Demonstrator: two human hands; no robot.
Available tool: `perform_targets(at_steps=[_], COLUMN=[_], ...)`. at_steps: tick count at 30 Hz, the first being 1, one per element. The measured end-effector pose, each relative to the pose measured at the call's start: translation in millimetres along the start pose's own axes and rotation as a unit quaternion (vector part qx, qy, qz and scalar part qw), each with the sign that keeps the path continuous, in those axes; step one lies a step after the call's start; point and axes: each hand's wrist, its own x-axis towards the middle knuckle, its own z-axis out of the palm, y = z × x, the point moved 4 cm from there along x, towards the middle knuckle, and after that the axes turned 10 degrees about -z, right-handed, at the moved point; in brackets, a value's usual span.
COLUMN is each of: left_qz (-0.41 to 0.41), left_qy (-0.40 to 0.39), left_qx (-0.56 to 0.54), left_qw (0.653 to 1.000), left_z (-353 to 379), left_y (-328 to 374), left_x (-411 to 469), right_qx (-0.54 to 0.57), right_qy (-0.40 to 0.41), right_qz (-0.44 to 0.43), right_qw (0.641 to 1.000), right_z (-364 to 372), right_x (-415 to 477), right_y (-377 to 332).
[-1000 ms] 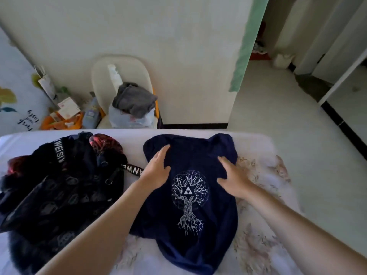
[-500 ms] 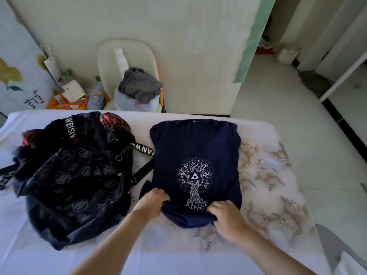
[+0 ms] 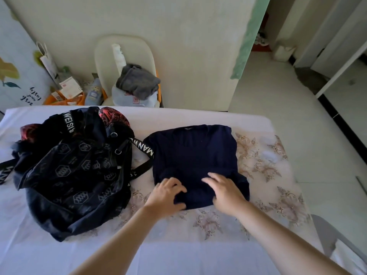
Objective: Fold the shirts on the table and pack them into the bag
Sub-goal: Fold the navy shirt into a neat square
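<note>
My left hand (image 3: pixel 166 197) pinches near hem of folded navy fabric shirt (image 3: pixel 195 153); right hand (image 3: pixel 225 192) flat, released, on it; black patterned fabric bag (image 3: pixel 75 171) at 9 o'clock.

A lettered strap (image 3: pixel 5 171) of the black hexagon-patterned fabric backpack (image 3: pixel 75 175) runs off the picture's left edge. The left hand (image 3: pixel 164 197) and right hand (image 3: pixel 226 193) cover parts of the near edge of the folded navy cloth shirt (image 3: pixel 194 151).

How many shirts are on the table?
1. The navy shirt lies folded on the table, right of the black bag. More may be hidden inside the bag, where something red shows.
</note>
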Motion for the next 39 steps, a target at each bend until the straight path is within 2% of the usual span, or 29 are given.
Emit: perform_targets(at_steps=[2, 3, 5, 9, 11, 13, 15, 16, 18, 20, 22, 23, 24, 26, 27, 28, 30, 32, 33, 34, 36, 37, 39], left_qz=[-0.016, -0.018, -0.028, -0.014, -0.009, -0.039, -0.093, -0.108, -0.130, -0.183, -0.249, -0.268, -0.259, -0.178, -0.141, -0.116, -0.062, -0.032, -0.028, -0.032, -0.034, -0.039, -0.067], left_qy=[-0.117, -0.131, -0.110, -0.089, -0.056, -0.030, -0.081, -0.139, -0.289, -0.398, -0.481, -0.488, -0.467, -0.332, -0.257, -0.205, -0.163, -0.172, -0.175, -0.175, -0.158, -0.144, -0.103], left_qx=[0.136, 0.176, 0.194, 0.188, 0.143, 0.027, -0.047, -0.028, 0.089, 0.215, 0.235, 0.208, 0.183, 0.136, 0.092, 0.028, -0.050, -0.049, -0.022, 0.012, 0.058, 0.043, -0.053], left_qw=[0.984, 0.975, 0.974, 0.978, 0.988, 0.998, 0.991, 0.984, 0.944, 0.873, 0.807, 0.804, 0.826, 0.916, 0.952, 0.971, 0.983, 0.983, 0.984, 0.984, 0.985, 0.988, 0.991], left_z=[25.5, 32.6, 35.6, 25.7, 14.3, -8.0, -26.7, -32.8, -33.5, -33.6, -28.3, -24.2, -20.0, -10.8, -7.2, -2.7, 14.7, 40.9, 53.6, 66.1, 85.1, 91.1, 88.5], left_y=[3.4, 4.3, 4.8, -0.5, -2.0, -1.1, 0.2, 1.6, 0.3, -11.4, -27.3, -31.4, -30.8, -11.6, 5.1, 24.1, 59.6, 87.2, 98.0, 107.2, 122.3, 126.6, 124.2], left_x=[-5.2, -4.4, 5.9, 26.7, 25.4, 17.2, 7.9, 3.1, -13.0, -37.5, -58.2, -62.7, -59.9, -44.3, -39.0, -36.5, -33.0, -33.5, -35.1, -36.5, -40.6, -41.5, -37.4], right_qx=[-0.055, -0.080, -0.095, -0.109, -0.066, 0.016, 0.066, 0.088, 0.166, 0.247, 0.252, 0.225, 0.188, 0.126, 0.097, 0.073, 0.033, 0.028, 0.045, 0.080, 0.203, 0.268, 0.336], right_qy=[-0.089, -0.105, -0.068, 0.077, 0.121, 0.155, 0.192, 0.188, 0.097, -0.011, 0.009, 0.056, 0.107, 0.169, 0.173, 0.154, 0.070, -0.017, -0.031, -0.025, 0.038, 0.079, 0.137], right_qz=[0.008, 0.017, 0.022, -0.023, -0.032, -0.014, -0.010, -0.012, -0.016, 0.005, 0.017, 0.026, 0.043, 0.104, 0.141, 0.183, 0.272, 0.330, 0.335, 0.329, 0.298, 0.282, 0.249], right_qw=[0.994, 0.991, 0.993, 0.991, 0.990, 0.988, 0.979, 0.978, 0.981, 0.969, 0.968, 0.972, 0.975, 0.972, 0.970, 0.968, 0.959, 0.943, 0.941, 0.941, 0.932, 0.918, 0.898], right_z=[24.4, 33.1, 40.9, 39.8, 33.9, 22.6, 4.7, -1.8, -5.1, 1.6, 7.5, 7.2, 6.1, 4.5, 6.2, 9.7, 23.8, 40.8, 49.4, 55.7, 61.3, 60.2, 53.6], right_x=[0.8, 1.2, 2.2, 4.1, 3.8, 3.3, 0.8, -0.6, -3.1, -8.5, -15.4, -20.1, -27.0, -48.0, -61.0, -74.8, -99.2, -114.8, -117.4, -117.0, -109.5, -104.2, -91.8], right_y=[2.6, 7.0, 15.6, 22.9, 20.8, 16.7, 3.7, -6.6, -30.6, -50.2, -50.0, -43.4, -32.7, -8.7, 4.5, 16.3, 35.0, 40.8, 39.7, 36.3, 23.7, 16.6, 9.9])
